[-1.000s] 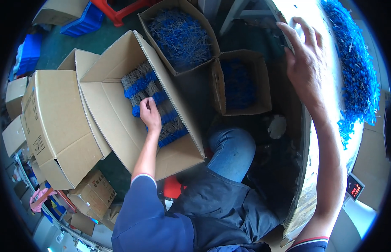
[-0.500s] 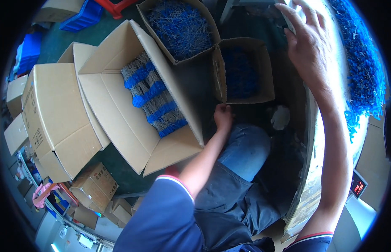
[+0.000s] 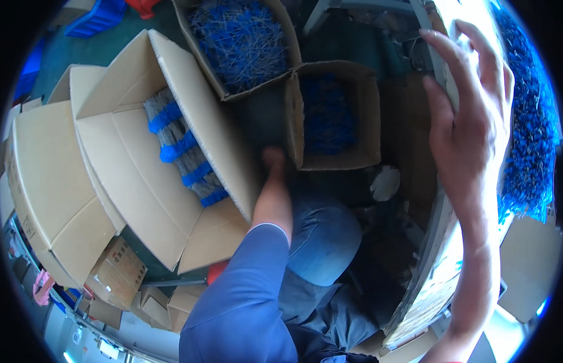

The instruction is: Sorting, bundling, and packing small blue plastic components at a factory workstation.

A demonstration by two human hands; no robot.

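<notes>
Fingers spread wide, the right hand (image 3: pixel 469 115) lies flat against the edge of a pale tabletop (image 3: pixel 442 266) heaped with blue-tipped wire pieces (image 3: pixel 530 139), gripping nothing. Lower down, the left hand (image 3: pixel 274 162), on a blue-sleeved arm, reaches into the gap between a large open cardboard box (image 3: pixel 142 199) holding bundles of wires bound in blue and a small brown carton of blue pieces (image 3: pixel 333 118); whether it grips anything cannot be told. Beyond them stands another open carton of loose blue-ended wires (image 3: pixel 242 42).
</notes>
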